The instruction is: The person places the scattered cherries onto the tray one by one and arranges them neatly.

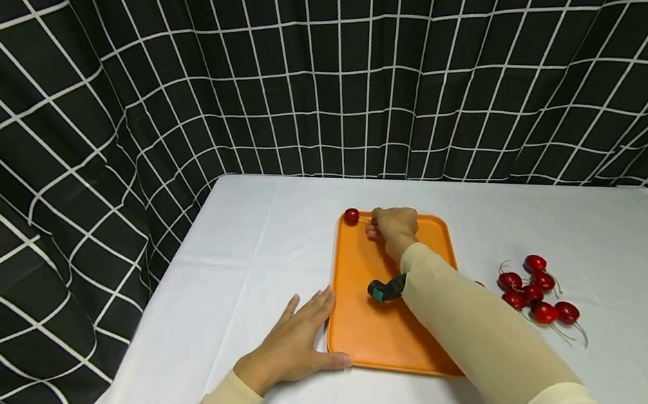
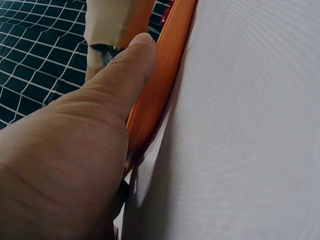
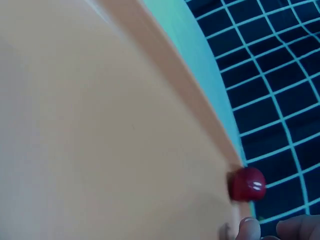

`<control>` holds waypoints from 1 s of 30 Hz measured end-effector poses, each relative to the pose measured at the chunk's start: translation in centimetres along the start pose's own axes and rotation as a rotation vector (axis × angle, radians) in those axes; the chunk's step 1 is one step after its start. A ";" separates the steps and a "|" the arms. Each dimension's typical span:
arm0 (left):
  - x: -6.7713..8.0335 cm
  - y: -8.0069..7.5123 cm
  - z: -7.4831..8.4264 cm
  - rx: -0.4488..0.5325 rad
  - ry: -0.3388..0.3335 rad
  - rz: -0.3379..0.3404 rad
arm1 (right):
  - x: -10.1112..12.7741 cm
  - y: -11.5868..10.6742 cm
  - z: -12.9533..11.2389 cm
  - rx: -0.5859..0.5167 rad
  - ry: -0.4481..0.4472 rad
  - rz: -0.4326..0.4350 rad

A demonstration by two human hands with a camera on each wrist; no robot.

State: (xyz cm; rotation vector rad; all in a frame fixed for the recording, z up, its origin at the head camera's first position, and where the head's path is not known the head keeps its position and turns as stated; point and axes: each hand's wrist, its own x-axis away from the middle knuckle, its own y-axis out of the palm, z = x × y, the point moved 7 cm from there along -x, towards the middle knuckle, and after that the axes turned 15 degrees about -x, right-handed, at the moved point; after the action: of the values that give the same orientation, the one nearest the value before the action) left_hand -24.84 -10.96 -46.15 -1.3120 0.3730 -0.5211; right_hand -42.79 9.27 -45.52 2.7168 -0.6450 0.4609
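A red cherry [image 1: 351, 216] is lying in the far left corner of an orange tray [image 1: 375, 334], right against the raised rim; the right wrist view shows the same cherry [image 3: 247, 184] tucked where the tray floor [image 3: 100, 150] is meeting the edge. The right hand [image 1: 394, 228] is hovering over the far end of the tray, just beside the cherry and not touching it. Its fingers are curling downward toward the tray floor, with something small and reddish showing at the fingertips [image 1: 371, 230]; whether they are pinching another cherry or holding nothing cannot be told from these views. In the right wrist view only the fingertips [image 3: 249, 229] are peeking in near the cherry.

The left hand [image 1: 294, 339] is lying flat on the white tablecloth [image 1: 233, 264], fingers straight and spread, touching the tray's near left edge. The left wrist view shows the thumb [image 2: 127, 70] pressing along the orange rim [image 2: 165, 70].

To the right of the tray, well apart from the lone cherry, a cluster of cherries with stems [image 1: 536, 296] is resting on the cloth. A black curtain with a white grid [image 1: 302, 58] is hanging behind and beside the table.
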 end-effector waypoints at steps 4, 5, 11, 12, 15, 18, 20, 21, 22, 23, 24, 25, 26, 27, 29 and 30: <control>-0.2 0.3 0.5 0.002 0.018 0.000 | 1.2 -2.0 -2.3 -0.028 -0.062 -0.084; -0.2 0.3 0.6 0.001 0.022 0.003 | 1.7 -2.4 -3.0 -0.033 -0.079 -0.105; -0.3 -0.1 0.4 0.000 0.030 0.029 | 6.0 -5.5 -6.9 -0.133 -0.145 -0.196; -0.3 -0.2 0.3 0.005 0.029 0.030 | 6.8 -6.2 -7.5 -0.152 -0.156 -0.204; 0.0 -0.3 0.0 0.022 0.024 0.029 | 9.1 -8.6 -9.1 -0.218 -0.207 -0.223; -0.2 -0.5 -0.2 0.032 0.024 0.040 | 11.0 -11.6 -10.4 -0.283 -0.261 -0.237; -0.3 -0.5 -0.3 0.032 0.024 0.043 | 12.0 -13.5 -10.8 -0.316 -0.281 -0.233; -0.4 -0.4 -0.3 0.034 0.027 0.044 | 12.5 -14.5 -10.9 -0.325 -0.287 -0.225; -0.4 -0.4 -0.3 0.034 0.028 0.044 | 12.8 -15.4 -11.1 -0.333 -0.292 -0.215; -0.5 -0.3 -0.2 0.035 0.029 0.041 | 13.2 -16.4 -11.2 -0.327 -0.301 -0.200; -0.5 -0.2 -0.1 0.040 0.030 0.037 | 13.5 -17.4 -11.4 -0.330 -0.319 -0.184; -0.4 -0.1 -0.1 0.042 0.030 0.035 | 13.7 -18.4 -11.6 -0.332 -0.337 -0.166; -0.4 0.0 0.0 0.047 0.031 0.036 | 13.9 -19.4 -11.8 -0.335 -0.356 -0.146; -0.3 0.0 0.0 0.050 0.029 0.038 | 14.1 -20.4 -12.1 -0.337 -0.375 -0.130; 0.0 0.0 0.0 0.058 0.022 0.041 | 14.4 -22.5 -12.5 -0.347 -0.407 -0.096; 0.1 0.0 0.1 0.061 0.020 0.045 | 14.4 -23.6 -12.7 -0.354 -0.415 -0.080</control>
State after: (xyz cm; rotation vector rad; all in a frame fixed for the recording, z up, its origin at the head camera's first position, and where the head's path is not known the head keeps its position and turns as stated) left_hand -24.75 -10.97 -46.12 -1.2371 0.3995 -0.5046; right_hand -22.34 28.55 -33.97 2.4925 -0.6429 -0.2289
